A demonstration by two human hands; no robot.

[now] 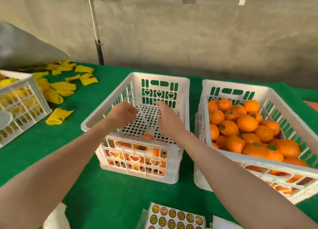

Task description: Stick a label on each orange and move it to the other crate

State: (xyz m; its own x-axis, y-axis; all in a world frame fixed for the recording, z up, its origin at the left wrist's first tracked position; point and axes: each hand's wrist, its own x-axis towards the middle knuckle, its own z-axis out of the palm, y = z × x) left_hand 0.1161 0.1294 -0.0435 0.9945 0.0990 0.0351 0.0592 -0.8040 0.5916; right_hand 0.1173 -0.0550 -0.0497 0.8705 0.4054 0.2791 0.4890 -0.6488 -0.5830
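Note:
An empty white crate [182,98] with a perforated floor sits tilted on top of a lower white crate [137,161] that holds oranges; one orange [148,136] shows in the gap. My left hand [123,113] hovers inside the empty crate near its left wall, fingers loosely curled with nothing in them. My right hand [166,117] reaches in beside it, fingers stretched toward the far wall. To the right, a second white crate [204,118] is full of labelled oranges [247,123]. A label sheet [175,218] lies at the near table edge.
The green table cloth [106,199] carries yellow foam nets [58,91] scattered at the left, a white crate of nets [32,98] at the far left, and a grey bag [25,46] behind it. A metal pole [96,32] stands by the wall.

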